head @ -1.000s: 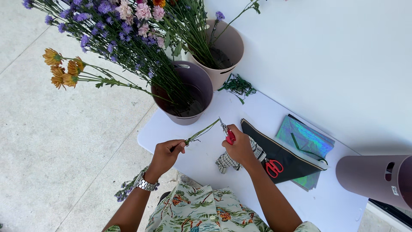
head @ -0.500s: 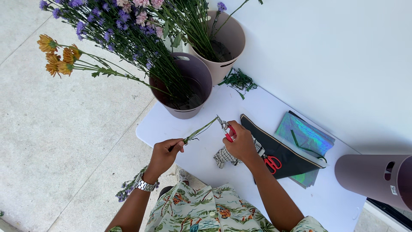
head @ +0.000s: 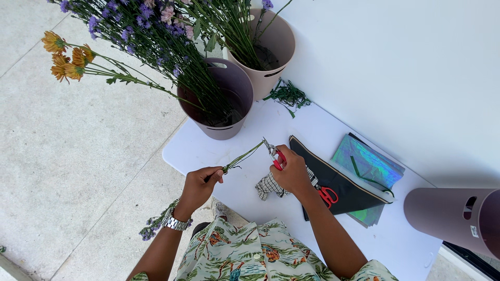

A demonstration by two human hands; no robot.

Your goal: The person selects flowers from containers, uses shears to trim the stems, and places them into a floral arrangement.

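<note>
Your left hand sits at the near edge of the table, fingers curled tight and pinching a thin green stem between thumb and fingertips. The stem runs from that pinch up and away toward your right hand, while its purple bloom end hangs down past your wrist, off the table's near edge. A metal watch circles that wrist.

Your right hand is closed around red-handled snips, just beside the stem's far tip; the blades point at that tip, but you cannot tell whether they touch it. A checked cloth lies under this hand.

Just right of it rests a dark flat pouch with red scissors on it, lying over iridescent sheets.

Farther off, at the table's left corner, stand 2 buckets: a mauve one and behind it a beige one, both full of flowers. Green trimmings lie beside them. A 3rd bucket lies on its side at the right edge.
</note>
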